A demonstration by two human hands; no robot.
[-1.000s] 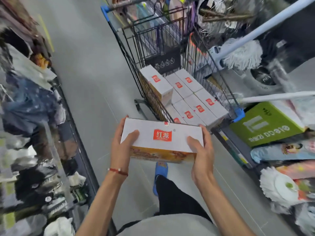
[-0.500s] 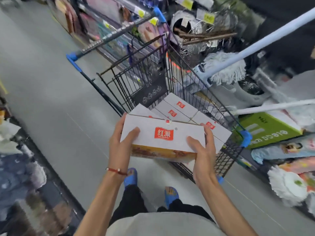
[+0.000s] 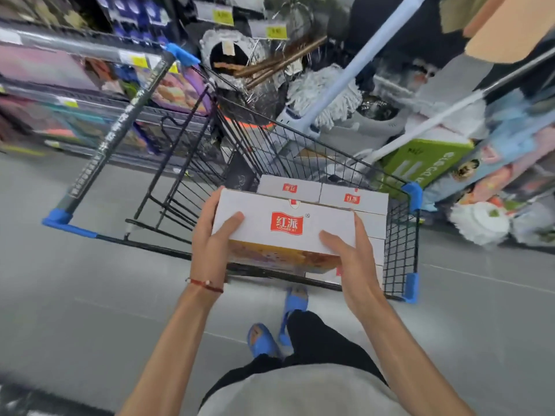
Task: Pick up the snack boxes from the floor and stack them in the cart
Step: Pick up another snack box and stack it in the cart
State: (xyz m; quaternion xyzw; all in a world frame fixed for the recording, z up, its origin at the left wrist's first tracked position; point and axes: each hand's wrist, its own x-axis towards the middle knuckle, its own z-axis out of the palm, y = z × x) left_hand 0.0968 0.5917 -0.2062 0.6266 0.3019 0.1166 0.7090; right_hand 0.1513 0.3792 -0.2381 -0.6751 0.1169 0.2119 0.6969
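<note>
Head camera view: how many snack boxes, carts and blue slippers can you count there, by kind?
Shopping cart: 1
Held snack box: 1, gripped by left hand and right hand
Snack boxes in the cart with tops showing: 2, others partly hidden
Blue slippers: 2
Total: 6

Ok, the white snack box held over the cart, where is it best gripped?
By its two short ends, one hand from each side, as the left hand and right hand hold it: thumbs on top, fingers round the ends. The snack box is long, flat and roughly level, so that should keep it steady.
</note>
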